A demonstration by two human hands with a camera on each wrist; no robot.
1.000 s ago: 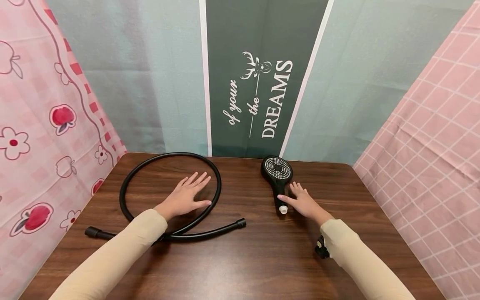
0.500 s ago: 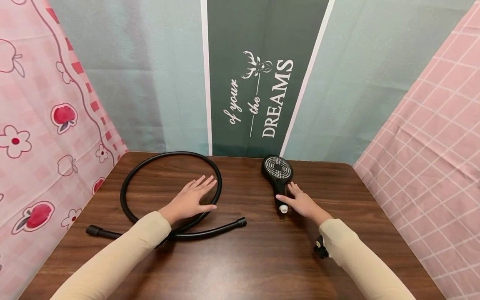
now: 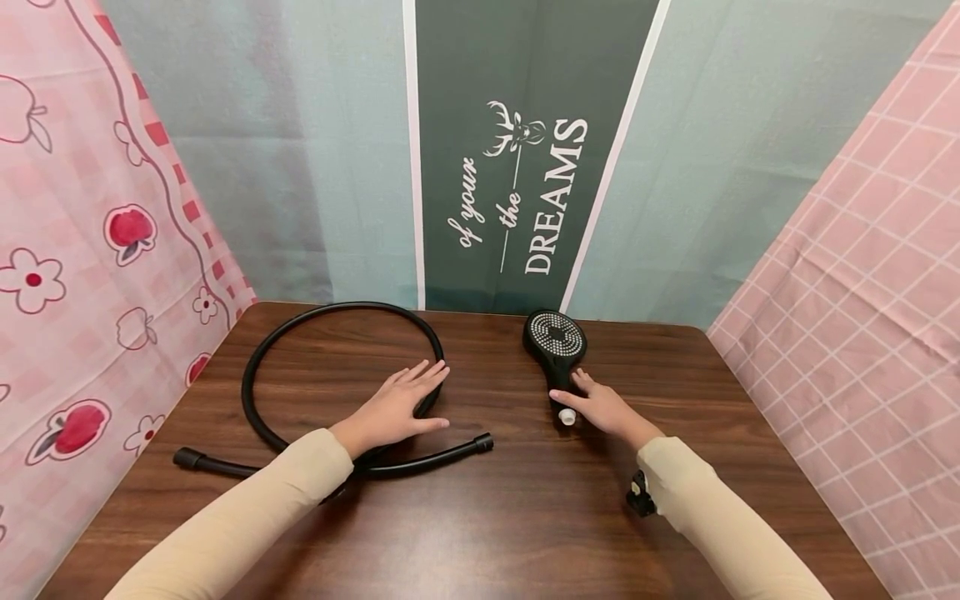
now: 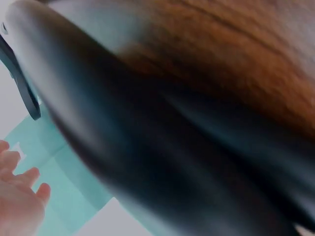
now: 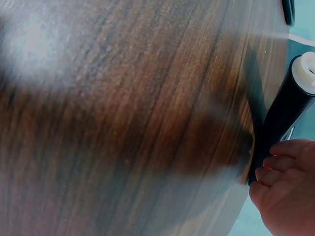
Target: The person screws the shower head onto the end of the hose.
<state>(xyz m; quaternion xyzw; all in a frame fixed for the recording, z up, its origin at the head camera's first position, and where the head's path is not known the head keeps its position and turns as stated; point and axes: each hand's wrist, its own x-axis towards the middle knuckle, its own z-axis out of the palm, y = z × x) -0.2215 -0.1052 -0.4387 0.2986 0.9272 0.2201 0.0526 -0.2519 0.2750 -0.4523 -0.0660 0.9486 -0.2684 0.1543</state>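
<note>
The left hand [image 3: 397,410] is bare to the wrist, where a plain cream left sleeve [image 3: 240,512] begins directly behind it and covers the forearm to the lower edge of the head view; its end forms a broad, slightly loose left cuff [image 3: 318,454]. The right hand [image 3: 609,411] is likewise bare, with a matching cream right sleeve [image 3: 731,525] behind it, creased near the right cuff [image 3: 667,458] and smoother farther back. A small, irregular black fitting [image 3: 641,497] with a pale patch shows behind the right hand at the sleeve's thumb-side edge, its finer details too small to tell.
</note>
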